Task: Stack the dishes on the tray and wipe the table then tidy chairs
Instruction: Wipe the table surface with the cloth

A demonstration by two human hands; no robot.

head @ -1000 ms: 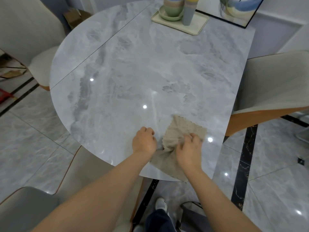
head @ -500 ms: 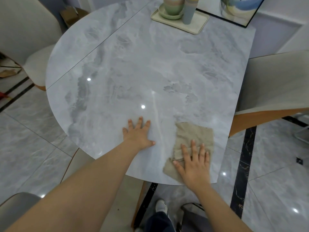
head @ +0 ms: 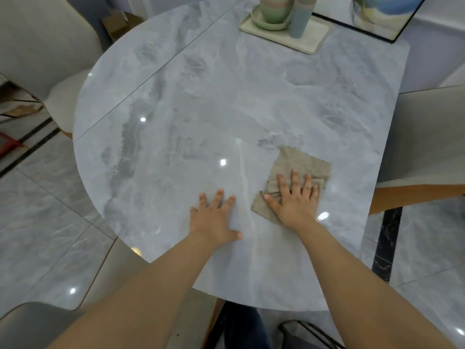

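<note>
Cloth (head: 299,167) has slid toward 12 o'clock under my flat right hand (head: 293,201); my left hand (head: 216,220) stays spread, empty, on the table (head: 226,96).

Under the right grip (head: 293,201) lies a matt, rough-woven beige cloth (head: 302,163) on the glossy, smooth grey marble-look counter (head: 226,96); the far tray (head: 312,39) looks matt plastic.

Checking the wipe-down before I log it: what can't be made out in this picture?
- Head view: stacked bowls and cups on the tray, tops cut off by the upper edge.
- Table under the cloth and right hand: hidden.
- Near chair: arms cover it.
</note>
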